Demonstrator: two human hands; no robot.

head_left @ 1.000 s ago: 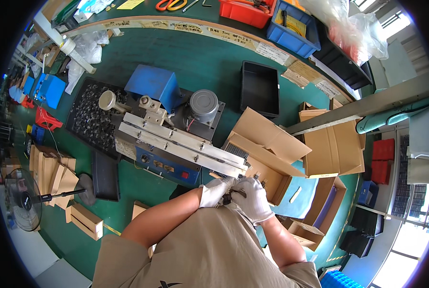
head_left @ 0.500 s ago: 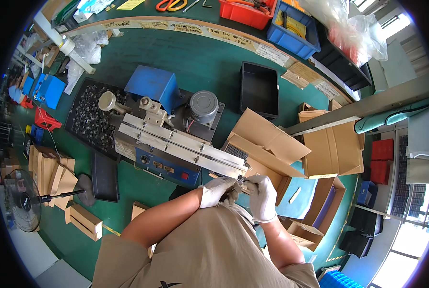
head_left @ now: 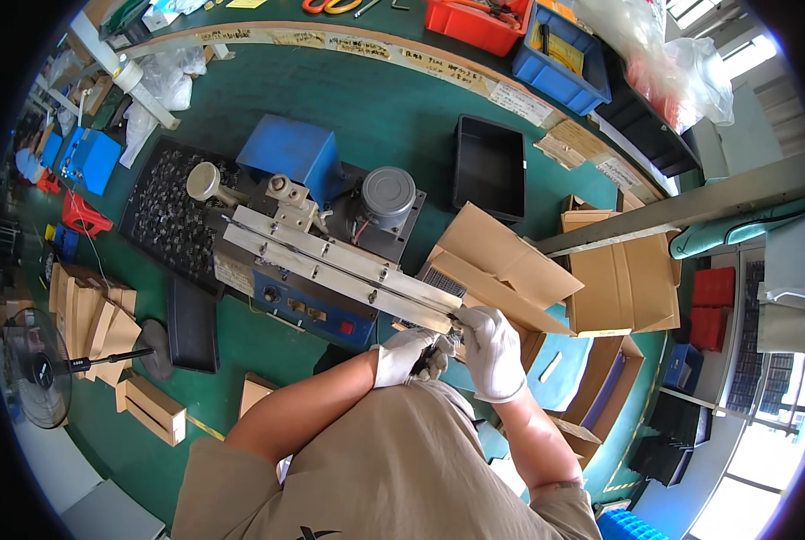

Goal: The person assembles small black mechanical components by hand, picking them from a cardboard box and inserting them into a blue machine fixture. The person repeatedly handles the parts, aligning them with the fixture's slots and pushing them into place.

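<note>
Both gloved hands are working at the near end of the long metal rail (head_left: 339,265) of the bench machine (head_left: 317,247); the left hand (head_left: 402,355) sits curled just below that rail end, fingers closed around a small dark part (head_left: 438,358) that is too tiny to make out; the right hand (head_left: 492,351) is draped over the rail tip from above, fingers bent down onto it, though whether it pinches anything I cannot tell; the two hands are touching or very nearly so, right over the person's chest; beyond the right hand gapes an open cardboard box (head_left: 501,261), and farther out past it lies an empty black tray (head_left: 490,166); out past the left hand stands the machine's blue housing (head_left: 299,153) and grey round motor (head_left: 387,191), with a black tray of small dark parts (head_left: 164,211) beyond that; doing this well looks to me like a matter of keeping the part square to the rail end, steadying with the upper hand while the lower one feeds, and keeping glove fabric out of the channel; low to the left, wooden blocks (head_left: 150,407) and a small fan (head_left: 33,364) sit well apart.
</note>
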